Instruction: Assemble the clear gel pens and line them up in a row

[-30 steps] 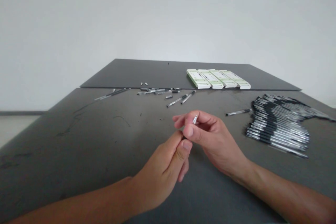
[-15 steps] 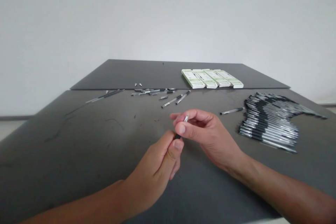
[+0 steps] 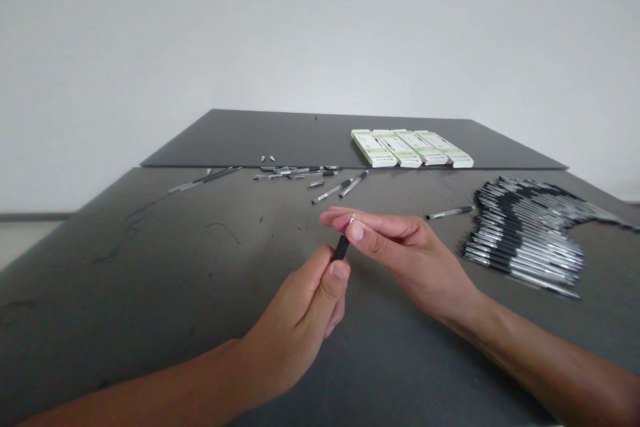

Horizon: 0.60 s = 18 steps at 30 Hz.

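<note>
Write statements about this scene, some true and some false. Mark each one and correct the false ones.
The left hand grips a black pen barrel. True.

The right hand holds nothing. False: its fingertips pinch a small silver pen part.

Four green-and-white boxes lie side by side on the far dark panel. True.

The pile of pens lies left of both hands. False: it lies to their right.

The pen barrel (image 3: 341, 247) looks like matt black plastic, and the small tip (image 3: 351, 219) beside it is bright metal. The right-hand pens (image 3: 525, 238) look glossy, the far cartons (image 3: 411, 149) smooth card, and the tabletop (image 3: 150, 293) matt and scuffed.
</note>
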Tool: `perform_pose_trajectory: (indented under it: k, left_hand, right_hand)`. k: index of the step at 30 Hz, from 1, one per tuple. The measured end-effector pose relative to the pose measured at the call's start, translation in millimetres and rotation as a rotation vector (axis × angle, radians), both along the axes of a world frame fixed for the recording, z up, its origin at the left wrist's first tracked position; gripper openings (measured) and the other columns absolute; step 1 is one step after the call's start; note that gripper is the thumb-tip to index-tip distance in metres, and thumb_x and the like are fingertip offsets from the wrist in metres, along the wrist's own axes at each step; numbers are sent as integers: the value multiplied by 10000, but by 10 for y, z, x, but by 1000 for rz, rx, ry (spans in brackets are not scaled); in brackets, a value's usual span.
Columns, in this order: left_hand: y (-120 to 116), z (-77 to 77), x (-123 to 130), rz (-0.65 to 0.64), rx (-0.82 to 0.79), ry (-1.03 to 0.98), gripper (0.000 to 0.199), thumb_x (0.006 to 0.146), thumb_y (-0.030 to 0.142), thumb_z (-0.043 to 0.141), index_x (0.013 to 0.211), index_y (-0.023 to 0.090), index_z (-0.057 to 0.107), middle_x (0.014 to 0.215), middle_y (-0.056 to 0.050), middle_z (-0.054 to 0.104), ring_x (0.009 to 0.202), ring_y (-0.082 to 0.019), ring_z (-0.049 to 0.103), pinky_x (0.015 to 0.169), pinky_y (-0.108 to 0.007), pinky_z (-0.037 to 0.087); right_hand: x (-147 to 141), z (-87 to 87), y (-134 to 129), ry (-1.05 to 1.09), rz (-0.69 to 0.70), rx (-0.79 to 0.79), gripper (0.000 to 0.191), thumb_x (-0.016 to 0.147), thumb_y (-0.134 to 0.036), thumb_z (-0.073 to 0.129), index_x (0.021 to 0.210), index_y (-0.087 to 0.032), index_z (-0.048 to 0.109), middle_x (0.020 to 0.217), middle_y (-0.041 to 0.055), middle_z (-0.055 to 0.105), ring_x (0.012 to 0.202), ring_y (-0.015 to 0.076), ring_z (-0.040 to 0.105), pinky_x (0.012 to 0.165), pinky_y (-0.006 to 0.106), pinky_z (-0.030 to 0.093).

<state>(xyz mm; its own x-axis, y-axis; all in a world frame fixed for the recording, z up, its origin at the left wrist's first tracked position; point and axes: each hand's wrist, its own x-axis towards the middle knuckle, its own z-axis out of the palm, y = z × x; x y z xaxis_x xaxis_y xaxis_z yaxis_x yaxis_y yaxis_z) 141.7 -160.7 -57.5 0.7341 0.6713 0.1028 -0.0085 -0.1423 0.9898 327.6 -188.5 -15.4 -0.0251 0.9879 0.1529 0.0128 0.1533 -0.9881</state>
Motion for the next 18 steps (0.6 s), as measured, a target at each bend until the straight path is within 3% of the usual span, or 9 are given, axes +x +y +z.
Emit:
perform_pose_trajectory:
  k: [4, 7, 10, 18]
  left_hand:
    - [3, -6, 4, 1, -5, -9, 466, 1172, 595, 315, 909, 237, 455, 636, 82, 441, 554, -120, 408, 574, -296, 343]
    - [1, -17, 8, 0, -5, -11, 460, 1173, 590, 322, 911, 234, 451, 645, 81, 440, 559, -117, 407, 574, -291, 348]
    - [8, -16, 7, -2, -6, -16, 468, 1165, 613, 316, 935, 230, 455, 647, 83, 439, 553, -115, 399, 565, -289, 348]
    - [29, 34, -17, -18, 13, 13, 489, 1154, 638, 303, 900, 239, 430, 675, 63, 471, 588, -125, 444, 598, -299, 386]
  right_hand:
    - [14, 42, 4, -95, -15, 24, 187, 994, -472, 768, 1102, -369, 879, 1229, -24, 848, 1374, 203, 678, 1266, 397, 440]
    - [15, 40, 2, -70, 2, 12, 180, 985, -478, 776, 1061, -360, 889, 1172, -12, 862, 1281, 211, 735, 1223, 405, 494]
    - [5, 11, -12, -13, -12, -12, 218, 974, -514, 777, 1095, -367, 884, 1195, -2, 858, 1217, 221, 768, 1188, 416, 533]
    - [20, -63, -16, -74, -42, -18, 283, 979, -547, 754, 1166, -371, 871, 1312, 28, 820, 1322, 292, 720, 1246, 498, 482]
